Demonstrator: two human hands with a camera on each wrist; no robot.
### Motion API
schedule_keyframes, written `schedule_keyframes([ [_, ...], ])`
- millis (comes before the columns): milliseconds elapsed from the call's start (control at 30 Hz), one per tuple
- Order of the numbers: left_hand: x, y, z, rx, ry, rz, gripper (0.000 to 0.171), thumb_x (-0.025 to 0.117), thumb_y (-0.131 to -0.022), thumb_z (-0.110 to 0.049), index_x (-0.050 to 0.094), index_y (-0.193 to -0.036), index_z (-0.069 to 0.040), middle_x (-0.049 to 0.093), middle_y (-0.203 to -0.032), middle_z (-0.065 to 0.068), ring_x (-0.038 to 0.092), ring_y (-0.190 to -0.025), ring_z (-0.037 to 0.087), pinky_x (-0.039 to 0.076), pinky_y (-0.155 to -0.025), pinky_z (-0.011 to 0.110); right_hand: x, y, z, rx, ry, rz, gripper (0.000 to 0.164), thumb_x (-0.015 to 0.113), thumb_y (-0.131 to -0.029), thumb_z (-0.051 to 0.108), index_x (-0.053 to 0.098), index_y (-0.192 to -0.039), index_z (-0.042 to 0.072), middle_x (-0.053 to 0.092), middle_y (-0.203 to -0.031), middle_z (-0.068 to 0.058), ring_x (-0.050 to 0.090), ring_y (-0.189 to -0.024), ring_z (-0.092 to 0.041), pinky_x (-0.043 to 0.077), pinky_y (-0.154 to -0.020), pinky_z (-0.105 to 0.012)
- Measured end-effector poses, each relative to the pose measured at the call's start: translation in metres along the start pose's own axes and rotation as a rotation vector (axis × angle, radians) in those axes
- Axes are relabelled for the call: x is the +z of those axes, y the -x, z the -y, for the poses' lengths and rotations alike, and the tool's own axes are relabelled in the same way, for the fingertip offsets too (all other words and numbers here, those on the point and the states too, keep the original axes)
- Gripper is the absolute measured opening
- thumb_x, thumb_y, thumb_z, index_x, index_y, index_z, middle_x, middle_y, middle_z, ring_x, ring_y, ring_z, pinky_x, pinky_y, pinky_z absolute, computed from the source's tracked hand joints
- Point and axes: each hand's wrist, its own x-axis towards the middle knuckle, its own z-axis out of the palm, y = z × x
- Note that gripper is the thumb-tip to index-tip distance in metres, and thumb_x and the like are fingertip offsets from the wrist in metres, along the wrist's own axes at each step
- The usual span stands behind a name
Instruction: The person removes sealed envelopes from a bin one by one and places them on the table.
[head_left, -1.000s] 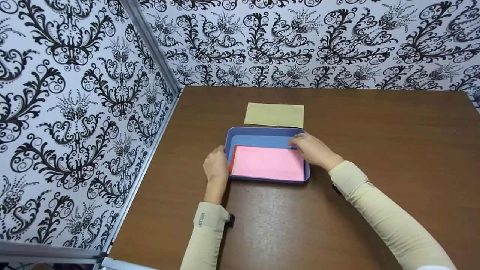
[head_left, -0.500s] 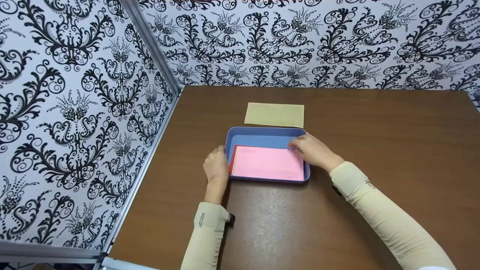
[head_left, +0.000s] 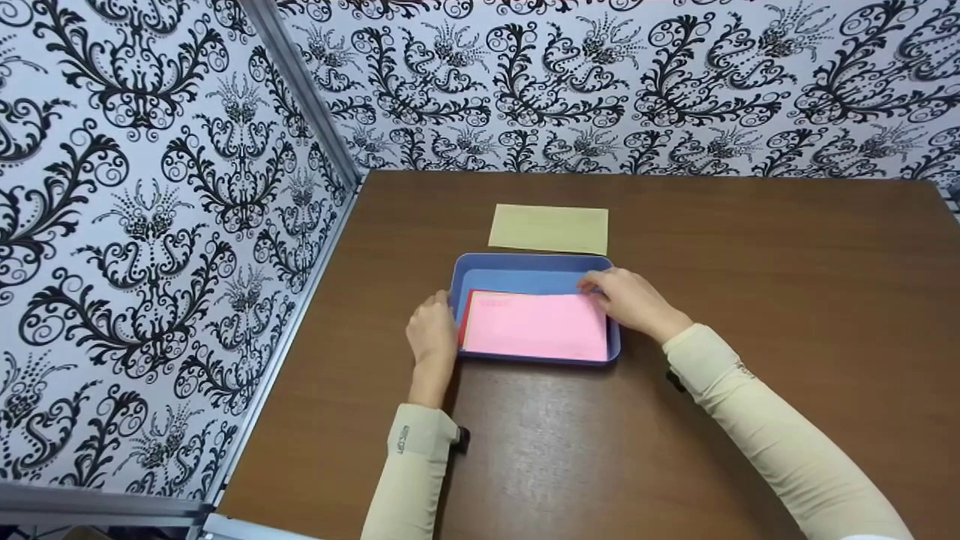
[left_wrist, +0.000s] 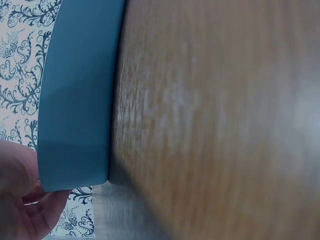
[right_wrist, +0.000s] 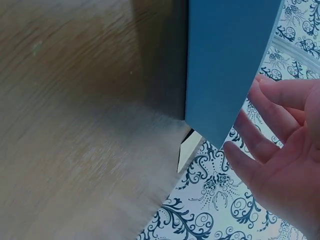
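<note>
A blue tray (head_left: 532, 261) sits on the brown table, holding a stack with a pink envelope (head_left: 536, 326) on top. Red and pale edges peek out at the stack's left side. My left hand (head_left: 433, 330) grips the tray's left wall; its fingers (left_wrist: 47, 212) curl by the tray's end in the left wrist view. Over the tray's right rim reaches my right hand (head_left: 630, 300), pinching the pink envelope's far right corner, which bends up slightly. In the right wrist view its fingers (right_wrist: 257, 137) pass behind the wall, so their tips are partly hidden.
A pale yellow envelope (head_left: 549, 229) lies flat just behind the tray. The wooden table (head_left: 765, 255) reaches back to a wall (head_left: 570, 82) with black scroll patterns. A similar panel (head_left: 150, 247) stands along the left side.
My right hand has shifted slightly right, and the pink envelope's far right corner has risen at its fingers. The left hand and the tray stay in place.
</note>
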Motion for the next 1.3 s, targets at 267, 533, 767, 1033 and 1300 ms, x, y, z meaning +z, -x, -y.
schedule_keyframes([
  [267,0.0,0.0,0.0,-0.001,-0.009,0.005,0.022,0.07,-0.089,-0.012,0.073,-0.111,-0.012,0.076,-0.104,0.008,0.073,-0.093,0.036,0.058,-0.076,0.05,0.0,0.001,0.0,0.109,-0.181,-0.024,0.024,0.056,-0.096,0.001,0.07,-0.116,0.003,0.074,-0.113,-0.015,0.069,-0.109,-0.032,0.054,-0.095,-0.049],
  [533,0.0,0.0,0.001,-0.006,0.01,0.008,0.022,0.069,-0.09,-0.011,0.073,-0.112,-0.012,0.076,-0.104,0.009,0.073,-0.094,0.037,0.058,-0.076,0.051,0.003,0.004,-0.001,0.132,-0.322,-0.137,0.022,0.06,-0.093,-0.004,0.069,-0.113,-0.002,0.074,-0.106,-0.018,0.07,-0.096,-0.033,0.056,-0.088,-0.048],
  [767,0.002,0.0,0.002,0.004,0.018,-0.015,0.021,0.069,-0.09,-0.01,0.073,-0.11,-0.012,0.076,-0.101,0.009,0.073,-0.09,0.038,0.058,-0.074,0.051,0.003,0.008,-0.003,0.234,-0.504,-0.142,0.032,0.059,-0.091,-0.005,0.06,-0.123,-0.007,0.07,-0.111,-0.026,0.072,-0.091,-0.037,0.056,-0.069,-0.02],
  [1033,0.0,0.0,0.001,0.01,0.029,-0.015,0.021,0.067,-0.091,-0.011,0.073,-0.11,-0.012,0.076,-0.102,0.009,0.073,-0.09,0.038,0.058,-0.074,0.052,0.003,0.018,-0.003,0.356,-0.689,-0.061,0.037,0.058,-0.094,-0.003,0.054,-0.129,-0.014,0.065,-0.116,-0.036,0.071,-0.087,-0.02,0.06,-0.074,-0.025],
  [1300,0.002,0.0,0.002,0.017,0.02,-0.028,0.019,0.069,-0.09,-0.012,0.073,-0.108,-0.012,0.076,-0.1,0.01,0.073,-0.089,0.038,0.058,-0.073,0.051,0.005,0.024,0.001,0.387,-0.753,-0.027,0.037,0.059,-0.093,-0.003,0.053,-0.126,-0.018,0.065,-0.116,-0.038,0.069,-0.082,-0.008,0.06,-0.076,-0.027],
])
